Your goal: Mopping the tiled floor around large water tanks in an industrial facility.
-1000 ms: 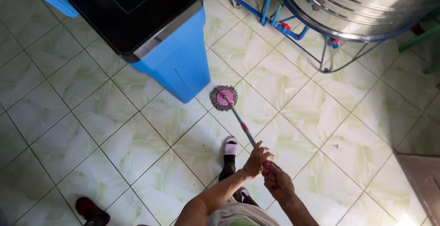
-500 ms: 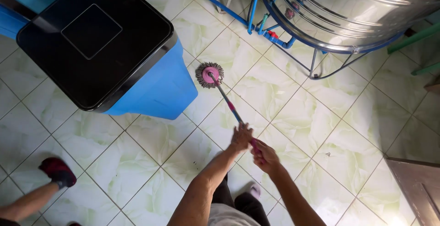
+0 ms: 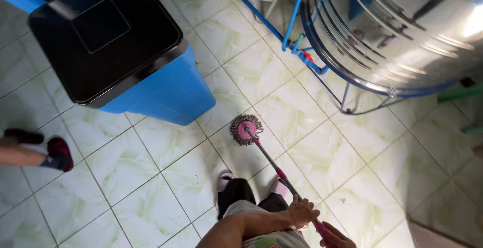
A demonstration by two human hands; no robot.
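Note:
A spin mop with a round grey head and pink hub [image 3: 246, 129] rests on the pale green tiled floor [image 3: 151, 177], just in front of my feet in pink slippers [image 3: 225, 180]. Its thin pole [image 3: 274, 165], with pink collars, runs back to me. My left hand [image 3: 302, 212] is wrapped around the pole. My right hand [image 3: 336, 237] grips the pink end of the pole lower down, partly cut off by the frame's bottom edge.
A blue bin with a black lid [image 3: 115, 47] stands at the upper left. A large shiny steel tank [image 3: 402, 26] on a metal stand, with blue pipes [image 3: 294, 11], fills the upper right. Another person's foot in a dark red shoe [image 3: 58, 153] is at the left.
The mop head has slid back toward my feet, away from the blue bin's corner. Both hands have dropped lower in view, and the other person's foot has shifted up the left side.

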